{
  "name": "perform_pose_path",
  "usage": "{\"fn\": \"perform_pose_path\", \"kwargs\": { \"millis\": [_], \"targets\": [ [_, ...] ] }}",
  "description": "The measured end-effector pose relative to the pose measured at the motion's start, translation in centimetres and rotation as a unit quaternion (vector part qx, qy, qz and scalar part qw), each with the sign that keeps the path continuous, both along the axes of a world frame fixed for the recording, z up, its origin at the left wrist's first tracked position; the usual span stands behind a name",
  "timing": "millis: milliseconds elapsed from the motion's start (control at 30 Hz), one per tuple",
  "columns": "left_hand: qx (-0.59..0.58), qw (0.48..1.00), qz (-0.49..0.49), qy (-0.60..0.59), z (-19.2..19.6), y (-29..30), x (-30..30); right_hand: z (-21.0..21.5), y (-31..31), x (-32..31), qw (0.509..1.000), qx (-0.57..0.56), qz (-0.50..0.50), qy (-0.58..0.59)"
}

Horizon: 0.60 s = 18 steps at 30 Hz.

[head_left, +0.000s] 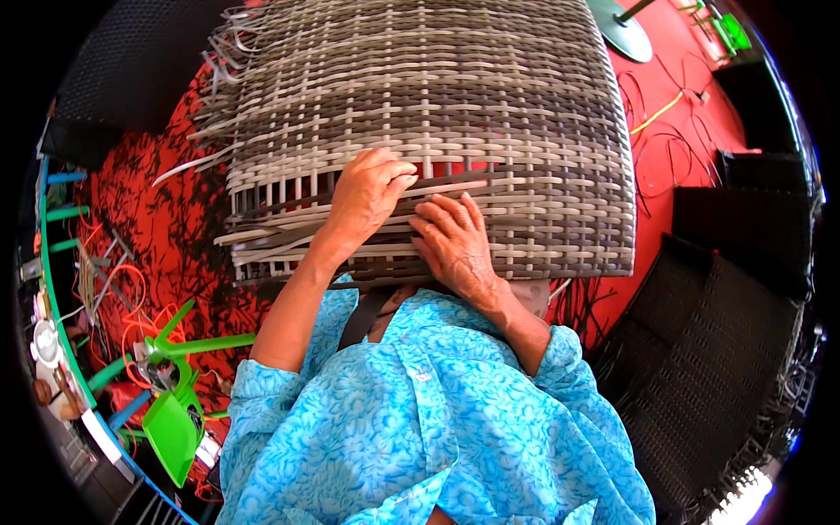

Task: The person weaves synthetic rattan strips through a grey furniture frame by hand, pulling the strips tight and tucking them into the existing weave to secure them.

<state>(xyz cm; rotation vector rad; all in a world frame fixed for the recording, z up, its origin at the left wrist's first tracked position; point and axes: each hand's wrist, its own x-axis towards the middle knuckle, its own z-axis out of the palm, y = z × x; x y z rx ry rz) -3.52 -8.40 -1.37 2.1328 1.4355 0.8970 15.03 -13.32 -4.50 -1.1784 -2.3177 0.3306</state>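
A large panel of woven grey and brown plastic wicker strips (525, 105) lies in front of me, with a loosely woven band across its near part. My left hand (367, 197) is closed in a pinch over that band, its thumb and forefinger on a strip near the gap. Just to its right, my right hand (457, 245) rests on the weave, fingers slightly bent and apart, fingertips touching the strips. Several loose strips (262, 236) run from beneath my hands past the panel's left edge. The undersides of my fingers are hidden.
Dark strip scraps (166, 219) litter the red floor at left. A green plastic chair-like piece (175, 429) stands at lower left near orange cords. Black woven panels (700, 359) stand at right. A round green base (626, 35) is at the far right, near a yellow cord (658, 114).
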Motion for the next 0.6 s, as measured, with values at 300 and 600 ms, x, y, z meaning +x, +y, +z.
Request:
{"fn": "perform_pose_path", "kwargs": {
  "millis": [300,600],
  "targets": [
    [-0.090,0.993,-0.047,0.068,-1.9,3.7,6.8,-0.8,-0.6,0.0,0.999,-0.031,0.007,-0.018],
    [-0.113,0.982,-0.097,0.115,-1.3,5.3,6.5,-0.6,-0.4,0.3,0.999,-0.031,0.001,0.039]
  ]
}}
